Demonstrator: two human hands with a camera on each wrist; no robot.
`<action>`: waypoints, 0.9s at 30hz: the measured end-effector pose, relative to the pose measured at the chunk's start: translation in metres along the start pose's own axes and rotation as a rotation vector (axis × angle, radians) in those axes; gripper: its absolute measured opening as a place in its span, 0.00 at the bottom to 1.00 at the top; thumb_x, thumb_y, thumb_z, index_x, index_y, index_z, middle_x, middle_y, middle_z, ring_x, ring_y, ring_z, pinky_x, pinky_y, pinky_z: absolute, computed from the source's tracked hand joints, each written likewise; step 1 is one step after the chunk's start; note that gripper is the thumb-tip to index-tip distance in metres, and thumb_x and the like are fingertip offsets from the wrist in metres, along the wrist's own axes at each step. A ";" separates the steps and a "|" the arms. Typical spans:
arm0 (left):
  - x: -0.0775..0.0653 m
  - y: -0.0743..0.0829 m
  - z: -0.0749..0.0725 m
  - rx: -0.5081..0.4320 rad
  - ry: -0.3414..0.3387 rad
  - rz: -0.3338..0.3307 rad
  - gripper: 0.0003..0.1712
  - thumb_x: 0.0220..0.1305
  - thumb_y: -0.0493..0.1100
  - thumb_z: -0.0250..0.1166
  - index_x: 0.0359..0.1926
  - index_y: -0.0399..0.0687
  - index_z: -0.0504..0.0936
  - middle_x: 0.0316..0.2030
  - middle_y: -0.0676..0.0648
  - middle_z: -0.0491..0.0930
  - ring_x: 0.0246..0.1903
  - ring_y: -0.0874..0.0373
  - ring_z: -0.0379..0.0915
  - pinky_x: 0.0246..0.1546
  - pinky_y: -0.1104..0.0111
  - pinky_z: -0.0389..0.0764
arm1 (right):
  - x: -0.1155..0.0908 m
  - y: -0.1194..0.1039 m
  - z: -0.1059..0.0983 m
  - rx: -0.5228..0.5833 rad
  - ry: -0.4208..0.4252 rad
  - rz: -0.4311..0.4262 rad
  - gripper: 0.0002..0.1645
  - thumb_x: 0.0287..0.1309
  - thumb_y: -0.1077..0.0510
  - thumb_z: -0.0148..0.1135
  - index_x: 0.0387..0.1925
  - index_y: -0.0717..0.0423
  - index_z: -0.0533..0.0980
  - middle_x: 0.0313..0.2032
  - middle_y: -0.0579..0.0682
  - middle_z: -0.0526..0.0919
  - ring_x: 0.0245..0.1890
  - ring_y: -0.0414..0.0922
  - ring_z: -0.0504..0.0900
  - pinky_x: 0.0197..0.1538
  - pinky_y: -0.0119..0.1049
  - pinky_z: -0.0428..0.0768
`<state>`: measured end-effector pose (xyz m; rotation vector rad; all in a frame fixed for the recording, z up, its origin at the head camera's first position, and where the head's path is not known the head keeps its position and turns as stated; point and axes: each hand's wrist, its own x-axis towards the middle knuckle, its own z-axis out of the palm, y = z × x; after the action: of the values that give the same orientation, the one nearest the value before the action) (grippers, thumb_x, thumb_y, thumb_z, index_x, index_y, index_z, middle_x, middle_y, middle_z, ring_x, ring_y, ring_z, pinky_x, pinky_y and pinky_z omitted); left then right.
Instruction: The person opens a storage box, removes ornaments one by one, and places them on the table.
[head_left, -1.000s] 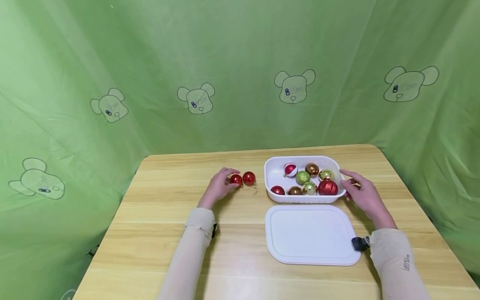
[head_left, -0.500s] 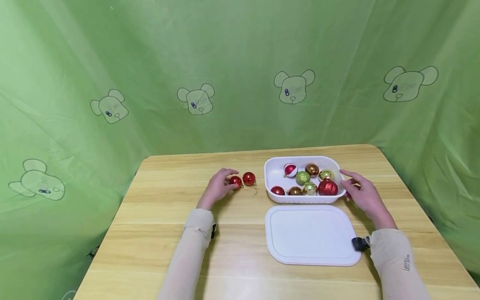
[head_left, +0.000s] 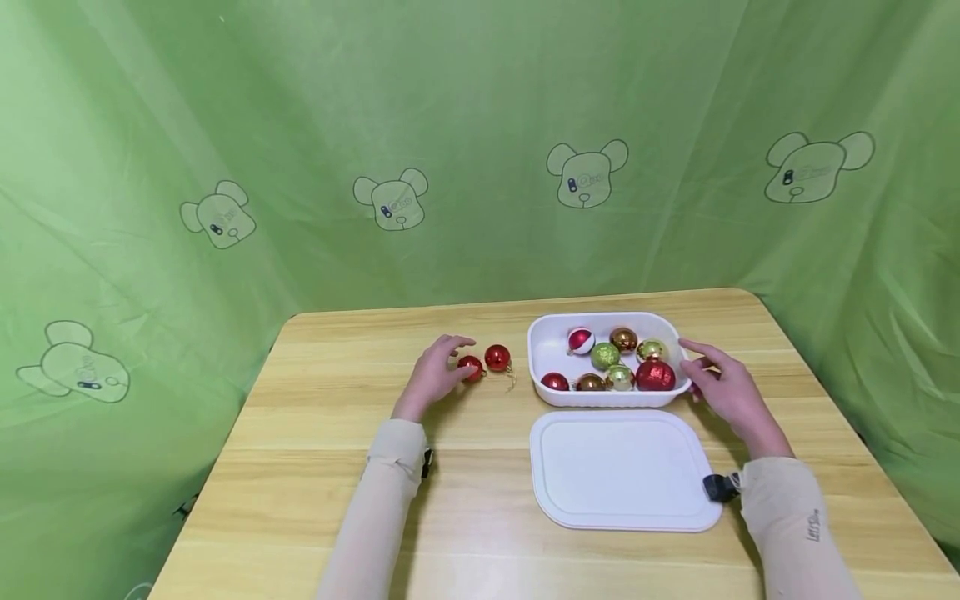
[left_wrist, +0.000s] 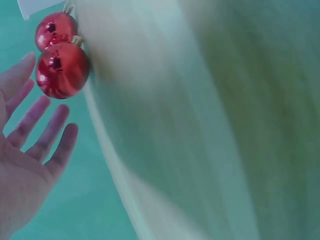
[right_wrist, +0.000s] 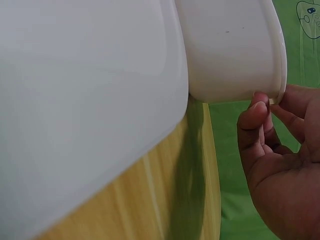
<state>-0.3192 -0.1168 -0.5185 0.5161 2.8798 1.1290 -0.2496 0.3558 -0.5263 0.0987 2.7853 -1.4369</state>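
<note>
Two shiny red Christmas baubles lie on the wooden table left of the box; the nearer bauble (head_left: 471,367) is beside my left hand (head_left: 437,372), the other bauble (head_left: 497,357) just to its right. In the left wrist view, the fingers of that hand (left_wrist: 30,145) are spread and loosely bent, and a small gap shows between them and the bauble (left_wrist: 62,71). My right hand (head_left: 723,383) holds the right end of a white plastic box (head_left: 551,333). Its fingertips pinch the rim in the right wrist view. Several baubles lie inside, including a large red bauble (head_left: 656,375) and a glittery green bauble (head_left: 605,356).
A white lid (head_left: 624,471) lies flat on the table (head_left: 480,533) in front of the box. Green curtain (head_left: 480,242) with bear-head drawings hangs around the back and sides. Thin gold cord (head_left: 512,382) trails from the right-hand loose bauble.
My left hand has shifted very slightly left, and the nearer red bauble has moved a little left and down with it, widening its gap from the other bauble. The right hand stays at the box.
</note>
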 end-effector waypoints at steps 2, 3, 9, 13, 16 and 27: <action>0.001 0.004 0.000 0.019 0.022 0.028 0.28 0.67 0.44 0.72 0.67 0.51 0.78 0.63 0.43 0.78 0.63 0.45 0.75 0.67 0.50 0.77 | 0.000 0.000 0.000 0.000 -0.001 0.002 0.35 0.80 0.41 0.47 0.80 0.47 0.58 0.51 0.62 0.74 0.31 0.43 0.80 0.28 0.36 0.80; 0.002 0.007 0.001 0.029 0.030 0.042 0.27 0.68 0.44 0.72 0.66 0.51 0.79 0.63 0.43 0.78 0.64 0.46 0.75 0.68 0.51 0.75 | 0.000 -0.001 0.000 0.000 -0.002 0.003 0.35 0.80 0.41 0.47 0.80 0.47 0.58 0.51 0.62 0.74 0.31 0.43 0.80 0.28 0.36 0.80; 0.007 0.035 0.011 0.057 0.017 0.144 0.24 0.71 0.46 0.69 0.66 0.52 0.80 0.65 0.46 0.78 0.67 0.49 0.72 0.72 0.54 0.71 | 0.000 -0.001 0.000 -0.002 -0.003 0.005 0.35 0.80 0.41 0.47 0.80 0.47 0.58 0.51 0.63 0.74 0.31 0.43 0.80 0.28 0.36 0.81; 0.009 0.058 0.023 0.043 -0.045 0.208 0.24 0.72 0.47 0.68 0.66 0.54 0.79 0.63 0.47 0.79 0.61 0.50 0.75 0.67 0.56 0.77 | 0.000 -0.001 -0.001 -0.002 0.002 -0.002 0.35 0.80 0.42 0.48 0.80 0.48 0.59 0.51 0.63 0.75 0.31 0.43 0.80 0.28 0.36 0.80; 0.012 0.071 0.035 0.063 -0.097 0.255 0.24 0.72 0.47 0.67 0.67 0.55 0.79 0.63 0.48 0.79 0.60 0.51 0.76 0.65 0.59 0.78 | 0.000 -0.001 -0.001 0.001 0.003 -0.002 0.35 0.80 0.42 0.48 0.80 0.48 0.59 0.51 0.63 0.75 0.31 0.44 0.80 0.28 0.36 0.80; 0.021 0.094 0.065 0.209 -0.218 0.314 0.21 0.75 0.54 0.63 0.65 0.59 0.80 0.60 0.52 0.81 0.53 0.56 0.81 0.65 0.63 0.77 | 0.000 -0.002 -0.001 0.010 0.014 -0.030 0.34 0.80 0.45 0.50 0.79 0.51 0.60 0.49 0.64 0.76 0.29 0.43 0.80 0.27 0.35 0.81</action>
<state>-0.3024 -0.0031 -0.5022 1.0574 2.8013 0.7364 -0.2499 0.3554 -0.5246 0.0673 2.8029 -1.4615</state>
